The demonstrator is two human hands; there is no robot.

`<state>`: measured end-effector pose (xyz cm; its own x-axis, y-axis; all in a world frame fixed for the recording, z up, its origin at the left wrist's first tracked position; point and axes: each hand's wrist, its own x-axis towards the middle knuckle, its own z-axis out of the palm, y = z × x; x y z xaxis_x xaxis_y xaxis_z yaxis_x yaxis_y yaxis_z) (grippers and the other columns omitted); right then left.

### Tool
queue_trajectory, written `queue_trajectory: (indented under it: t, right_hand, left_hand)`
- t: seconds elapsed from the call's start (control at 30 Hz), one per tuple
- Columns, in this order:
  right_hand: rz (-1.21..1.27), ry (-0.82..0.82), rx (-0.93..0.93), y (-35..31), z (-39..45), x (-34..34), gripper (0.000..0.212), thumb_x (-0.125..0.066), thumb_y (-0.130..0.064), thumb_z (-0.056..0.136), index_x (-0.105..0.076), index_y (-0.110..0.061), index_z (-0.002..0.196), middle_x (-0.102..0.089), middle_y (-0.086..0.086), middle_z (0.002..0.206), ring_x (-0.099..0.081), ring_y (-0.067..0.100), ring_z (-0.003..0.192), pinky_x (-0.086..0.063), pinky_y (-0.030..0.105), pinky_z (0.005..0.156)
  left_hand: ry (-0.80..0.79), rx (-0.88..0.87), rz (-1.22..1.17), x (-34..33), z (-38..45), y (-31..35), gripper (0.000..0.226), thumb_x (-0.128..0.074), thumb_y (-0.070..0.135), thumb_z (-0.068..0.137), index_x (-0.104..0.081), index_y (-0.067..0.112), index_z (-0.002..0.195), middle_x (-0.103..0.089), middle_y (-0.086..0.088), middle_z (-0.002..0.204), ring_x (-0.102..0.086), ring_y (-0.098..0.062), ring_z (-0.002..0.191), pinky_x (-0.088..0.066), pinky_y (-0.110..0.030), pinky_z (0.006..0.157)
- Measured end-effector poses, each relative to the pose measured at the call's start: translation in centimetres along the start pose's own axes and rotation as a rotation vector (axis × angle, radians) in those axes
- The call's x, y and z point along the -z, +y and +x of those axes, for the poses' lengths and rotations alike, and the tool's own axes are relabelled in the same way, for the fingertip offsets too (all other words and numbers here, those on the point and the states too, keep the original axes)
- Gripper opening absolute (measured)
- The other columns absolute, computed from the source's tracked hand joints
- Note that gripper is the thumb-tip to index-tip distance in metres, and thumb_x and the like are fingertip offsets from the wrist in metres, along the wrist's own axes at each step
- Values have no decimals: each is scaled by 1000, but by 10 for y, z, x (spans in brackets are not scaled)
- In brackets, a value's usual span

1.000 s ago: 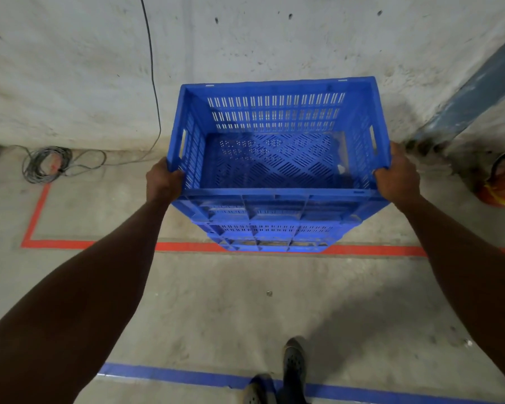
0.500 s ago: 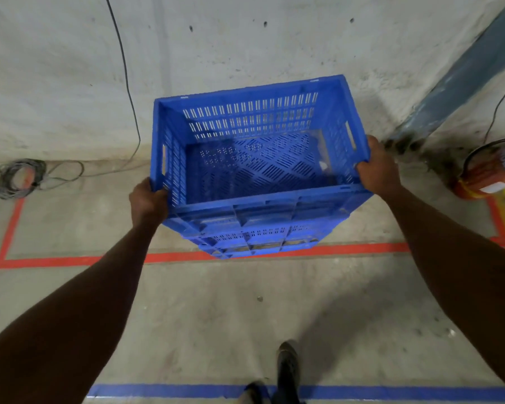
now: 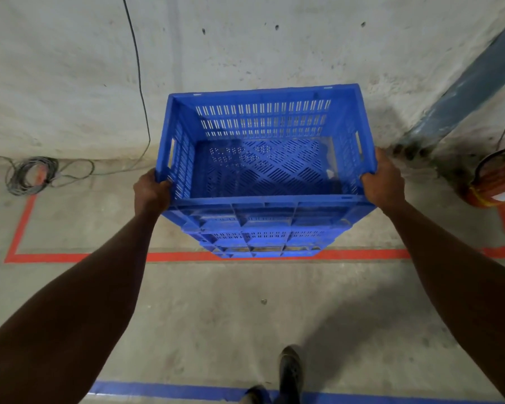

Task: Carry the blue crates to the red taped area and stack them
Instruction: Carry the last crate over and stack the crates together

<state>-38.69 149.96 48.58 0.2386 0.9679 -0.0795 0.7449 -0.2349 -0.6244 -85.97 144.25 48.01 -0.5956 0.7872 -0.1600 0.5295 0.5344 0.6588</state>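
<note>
Head view shows your left hand (image 3: pixel 150 190) and right hand (image 3: pixel 384 182) clamped on the near corners of the blue slotted plastic crate (image 3: pixel 263 158), held above the red floor tape's (image 3: pixel 362 253) near edge, where an uneven lowering could, I judge, misalign the stack.

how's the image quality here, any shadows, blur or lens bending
Head view: dim, even light; a soft shadow falls on the floor near the shoe. Wide-angle bending bows the red tape and the wall's pipe. The blue crate and both hands, left and right, look reasonably sharp.
</note>
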Motion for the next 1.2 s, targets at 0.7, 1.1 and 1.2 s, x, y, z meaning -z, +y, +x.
queue_trajectory:
  t: [0.7, 1.1, 1.2]
  right_hand:
    - [-2, -43, -44, 2, 4, 2, 65, -54, -8, 84, -42, -23, 146, -63, 19, 124, -58, 42, 112, -43, 43, 92]
    - [-61, -108, -95, -2, 1, 7, 67, -57, -17, 86, -34, -27, 148, -59, 20, 127, -57, 46, 111, -45, 47, 90]
    - [-5, -189, -86, -4, -2, 16, 71, -66, -26, 85, -33, -25, 147, -57, 17, 133, -56, 42, 118, -46, 48, 95]
  left_hand:
    - [-21, -24, 12, -3, 3, -4, 23, -62, 17, 87, -65, 6, 106, -65, -15, 94, -60, -30, 85, -48, -40, 75]
    - [-88, -18, 51, 4, -4, 1, 37, -61, 31, 90, -60, 9, 120, -65, -16, 108, -62, -34, 95, -52, -43, 80]
    - [-121, -40, 38, 11, -17, 0, 63, -59, 57, 85, -54, 12, 128, -66, -17, 116, -64, -37, 104, -53, -46, 88]
